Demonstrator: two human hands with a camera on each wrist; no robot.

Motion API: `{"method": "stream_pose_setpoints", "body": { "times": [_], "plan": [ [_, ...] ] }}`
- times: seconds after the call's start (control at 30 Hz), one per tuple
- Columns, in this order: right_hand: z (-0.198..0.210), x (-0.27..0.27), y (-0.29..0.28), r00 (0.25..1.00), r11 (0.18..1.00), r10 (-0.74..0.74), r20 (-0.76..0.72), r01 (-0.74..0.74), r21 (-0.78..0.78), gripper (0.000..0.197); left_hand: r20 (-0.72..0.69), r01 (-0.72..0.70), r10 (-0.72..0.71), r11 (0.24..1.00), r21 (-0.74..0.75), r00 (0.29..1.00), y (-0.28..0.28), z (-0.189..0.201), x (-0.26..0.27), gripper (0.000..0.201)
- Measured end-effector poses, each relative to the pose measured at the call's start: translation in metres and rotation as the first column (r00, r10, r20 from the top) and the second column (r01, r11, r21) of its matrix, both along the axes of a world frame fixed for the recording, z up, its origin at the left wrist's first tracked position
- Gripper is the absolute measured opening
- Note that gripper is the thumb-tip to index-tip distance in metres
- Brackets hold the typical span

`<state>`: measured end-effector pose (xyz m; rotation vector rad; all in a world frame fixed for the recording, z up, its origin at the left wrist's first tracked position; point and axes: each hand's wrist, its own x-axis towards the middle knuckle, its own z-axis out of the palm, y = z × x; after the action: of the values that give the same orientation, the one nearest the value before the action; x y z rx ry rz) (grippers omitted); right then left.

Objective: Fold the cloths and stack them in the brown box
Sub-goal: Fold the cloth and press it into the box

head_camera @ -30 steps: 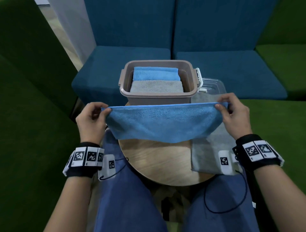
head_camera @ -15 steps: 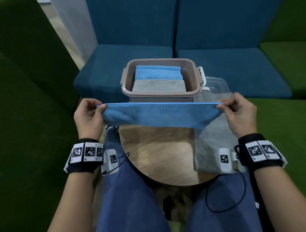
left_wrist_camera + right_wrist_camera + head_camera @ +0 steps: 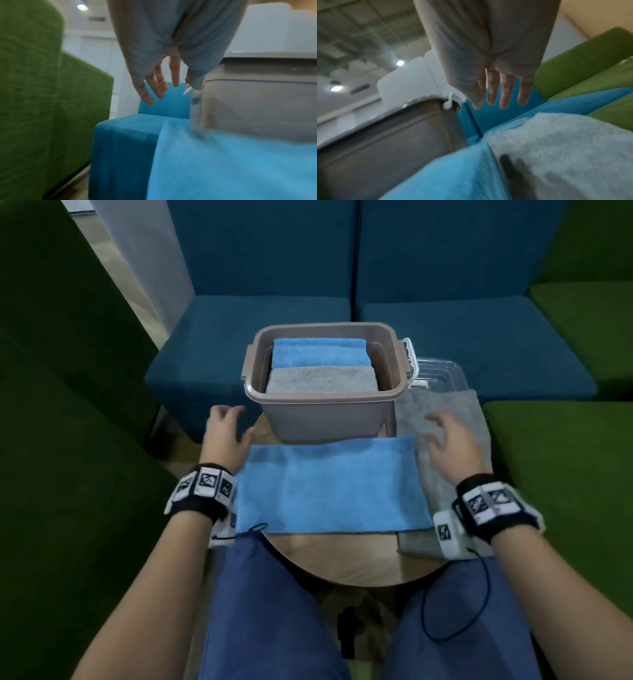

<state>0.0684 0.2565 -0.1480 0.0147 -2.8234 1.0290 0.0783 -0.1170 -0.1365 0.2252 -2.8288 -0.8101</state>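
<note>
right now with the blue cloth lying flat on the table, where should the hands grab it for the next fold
Probably its two short ends. The blue cloth lies as a wide flat strip before the brown box. The left hand and right hand hover open beside those ends, so each can pinch an end's corners from its own side and bring them together.

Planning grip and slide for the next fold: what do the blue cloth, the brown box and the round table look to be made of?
Blue cloth: soft napped fabric, likely microfibre; fuzzy matte pile. Brown box: moulded plastic, smooth with a dull sheen and rolled rim. Round table: wood or wood-look laminate, pale grain; which, I cannot tell.
</note>
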Motion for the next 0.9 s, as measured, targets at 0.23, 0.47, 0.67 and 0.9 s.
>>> {"method": "stream_pose_setpoints", "body": {
  "times": [0.23,0.47,0.67,0.9],
  "plan": [
    [-0.052,0.043,-0.048,0.891,0.949,-0.254,0.376,0.154,0.276,0.067,0.39,0.414,-0.457,0.889,0.195,0.799,0.101,-0.05,0.056,0.052],
    [-0.045,0.028,-0.019,0.939,0.98,-0.183,0.29,0.198,-0.025,0.024,0.534,0.524,-0.447,0.852,0.009,0.718,0.143,-0.066,0.061,0.067],
    [-0.04,0.033,0.03,0.87,0.95,-0.294,0.396,0.219,0.223,0.025,0.597,0.511,-0.436,0.858,0.051,0.673,0.177,-0.069,0.052,0.064],
    [-0.039,0.043,-0.022,0.977,0.891,-0.063,0.204,-0.037,0.452,0.071,0.65,0.429,-0.298,0.902,-0.047,0.699,0.095,-0.077,0.058,0.112]
  ]
}}
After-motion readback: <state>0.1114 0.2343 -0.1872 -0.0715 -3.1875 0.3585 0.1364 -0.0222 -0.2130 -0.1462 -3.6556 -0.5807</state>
